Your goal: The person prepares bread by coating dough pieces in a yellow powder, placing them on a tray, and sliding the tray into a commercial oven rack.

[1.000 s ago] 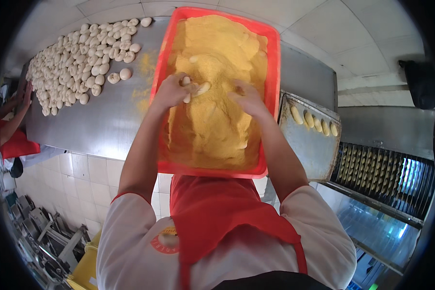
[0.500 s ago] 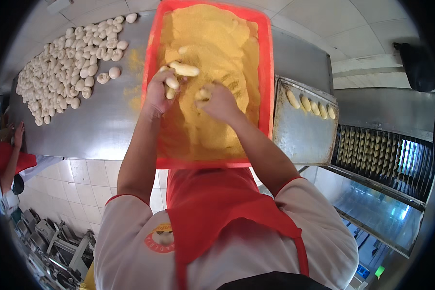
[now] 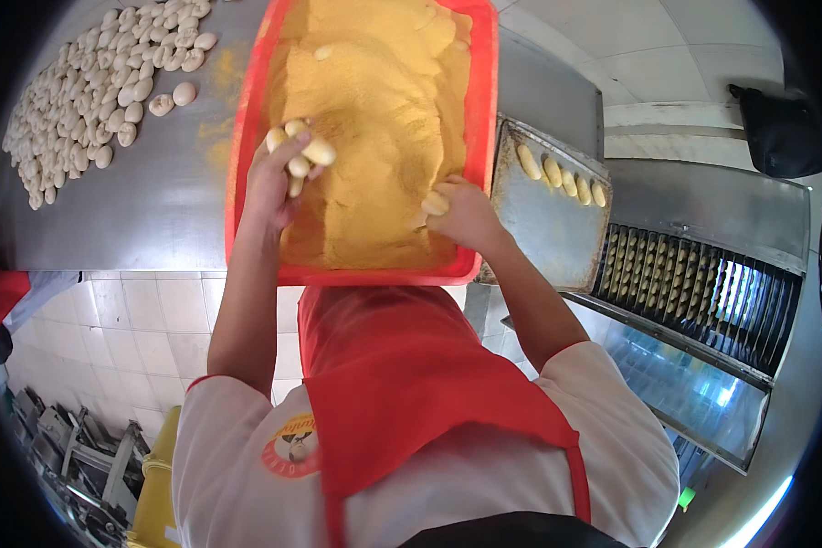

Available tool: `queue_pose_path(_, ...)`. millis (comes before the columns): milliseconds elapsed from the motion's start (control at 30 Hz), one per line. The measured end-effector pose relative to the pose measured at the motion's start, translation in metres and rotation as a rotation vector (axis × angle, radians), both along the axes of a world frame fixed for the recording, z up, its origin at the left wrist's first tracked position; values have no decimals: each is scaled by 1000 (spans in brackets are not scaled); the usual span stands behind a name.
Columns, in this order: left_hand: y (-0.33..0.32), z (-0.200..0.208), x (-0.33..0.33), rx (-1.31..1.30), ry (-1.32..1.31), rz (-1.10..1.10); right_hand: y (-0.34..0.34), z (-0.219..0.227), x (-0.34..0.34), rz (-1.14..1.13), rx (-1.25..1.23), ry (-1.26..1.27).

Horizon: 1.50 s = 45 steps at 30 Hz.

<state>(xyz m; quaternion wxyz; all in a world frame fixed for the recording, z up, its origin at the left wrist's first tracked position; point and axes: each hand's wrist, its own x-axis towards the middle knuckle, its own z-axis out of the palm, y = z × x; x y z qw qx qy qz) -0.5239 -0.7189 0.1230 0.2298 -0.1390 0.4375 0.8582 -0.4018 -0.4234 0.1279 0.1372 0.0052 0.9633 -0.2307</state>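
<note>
1. Left hand (image 3: 267, 187), at eight o'clock in the red tub (image 3: 365, 277), curls round a bunch of dough rolls (image 3: 317, 151). Watching from here, I'd advise a loose cradle; squeezing could dent them.
2. Over at four o'clock, the right hand (image 3: 468, 215) has its fingers closed round a single roll (image 3: 435, 203), low over the yellow crumbs (image 3: 374, 110). Turning it gently there should coat every side, I think.
3. Mind the pale lump (image 3: 322, 53) partly sunk at eleven o'clock; it could be missed.
4. Outside the tub, near four o'clock, a metal tray (image 3: 543, 242) bears five yellowish rolls (image 3: 569, 183) toward its far edge. Matching that row would probably prevent sticking.
5. Paler dough balls (image 3: 110, 91) crowd the counter (image 3: 155, 210) at nine o'clock; crumby fingers are best kept off.
</note>
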Motion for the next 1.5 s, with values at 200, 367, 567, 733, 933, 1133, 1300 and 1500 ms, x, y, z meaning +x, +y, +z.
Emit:
queue_pose_path(200, 20, -2, 57, -59, -18, -39, -18, -1, 6, 158, 145, -180)
queue_pose_path(367, 75, 16, 108, -72, 56, -74, 70, 56, 42, -383, -829, -206)
queue_pose_path(567, 231, 28, 158, -93, 240, -292, 209, 48, 116, -674, -1141, -39)
queue_pose_path(733, 329, 9, 158, -981, 724, -509, 262, 40, 135, -372, -309, 191)
queue_pose_path(933, 339, -1, 178, -1051, 666, -346, 284, 38, 144, -475, -488, 2)
queue_pose_path(1133, 396, 31, 201, -516, 387, -550, 362, 52, 192, -538, -636, 6)
queue_pose_path(1300, 467, -5, 203, -1098, 883, -730, 372, 25, 182, -410, -162, 71)
queue_pose_path(1500, 451, 3, 207, -1459, 1187, -454, 410, -4, 221, -663, -698, 286)
